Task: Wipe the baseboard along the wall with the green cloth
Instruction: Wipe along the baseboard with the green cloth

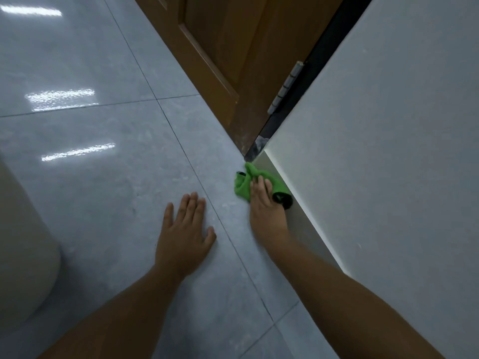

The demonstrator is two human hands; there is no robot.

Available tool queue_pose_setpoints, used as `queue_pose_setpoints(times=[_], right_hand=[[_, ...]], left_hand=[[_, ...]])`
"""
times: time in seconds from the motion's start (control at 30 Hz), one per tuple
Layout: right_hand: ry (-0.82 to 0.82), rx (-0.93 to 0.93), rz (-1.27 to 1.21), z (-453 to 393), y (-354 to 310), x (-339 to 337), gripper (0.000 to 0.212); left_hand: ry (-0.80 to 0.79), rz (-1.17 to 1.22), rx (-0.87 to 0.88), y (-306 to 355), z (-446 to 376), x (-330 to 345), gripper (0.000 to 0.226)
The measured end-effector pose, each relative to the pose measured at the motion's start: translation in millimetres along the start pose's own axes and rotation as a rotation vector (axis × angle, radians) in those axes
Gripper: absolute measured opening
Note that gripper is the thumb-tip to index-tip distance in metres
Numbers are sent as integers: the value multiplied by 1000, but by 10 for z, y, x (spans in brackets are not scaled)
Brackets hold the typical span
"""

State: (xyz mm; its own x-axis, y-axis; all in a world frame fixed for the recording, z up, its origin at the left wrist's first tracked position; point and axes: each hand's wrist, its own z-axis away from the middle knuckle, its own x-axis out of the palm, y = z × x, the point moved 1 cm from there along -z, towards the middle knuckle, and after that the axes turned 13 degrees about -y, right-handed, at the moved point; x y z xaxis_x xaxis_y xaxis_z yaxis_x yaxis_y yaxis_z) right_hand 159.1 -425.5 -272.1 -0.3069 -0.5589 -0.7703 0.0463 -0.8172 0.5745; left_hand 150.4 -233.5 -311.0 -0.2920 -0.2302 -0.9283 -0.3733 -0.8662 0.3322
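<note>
The green cloth [243,186] is bunched up at the foot of the wall, close to the door corner. My right hand [265,208] presses it against the pale baseboard [305,224], which runs diagonally from the door frame toward the lower right. Part of the cloth is hidden under my fingers. My left hand [185,229] lies flat on the grey floor tile, fingers spread, holding nothing, a short way left of the right hand.
A brown wooden door [220,55] with a metal hinge [286,86] stands at the far end of the baseboard. The white wall [388,151] fills the right side. Glossy grey floor tiles [90,125] spread to the left; a beige rounded object [23,242] sits at the left edge.
</note>
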Motion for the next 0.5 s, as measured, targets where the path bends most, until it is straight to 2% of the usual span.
queue_pose_setpoints(times=[0.1, 0.13, 0.2, 0.27, 0.4, 0.5], right_hand=[[-112, 86, -562, 693, 8, 43, 57], [-159, 117, -650, 975, 6, 104, 57], [-192, 198, -690, 1441, 8, 164, 63], [-256, 256, -696, 1506, -43, 218, 66], [-180, 147, -659, 662, -92, -47, 58], [-92, 49, -654, -126, -51, -446, 71]], left_hand=[[-4, 19, 3, -1, 3, -22, 70], [-5, 21, 3, 5, 9, -25, 69], [-8, 19, 0, 7, 23, -18, 69], [-6, 14, 1, 5, 36, -14, 70], [1, 12, -18, 18, 18, -18, 70], [-13, -4, -31, 35, 11, -23, 71]])
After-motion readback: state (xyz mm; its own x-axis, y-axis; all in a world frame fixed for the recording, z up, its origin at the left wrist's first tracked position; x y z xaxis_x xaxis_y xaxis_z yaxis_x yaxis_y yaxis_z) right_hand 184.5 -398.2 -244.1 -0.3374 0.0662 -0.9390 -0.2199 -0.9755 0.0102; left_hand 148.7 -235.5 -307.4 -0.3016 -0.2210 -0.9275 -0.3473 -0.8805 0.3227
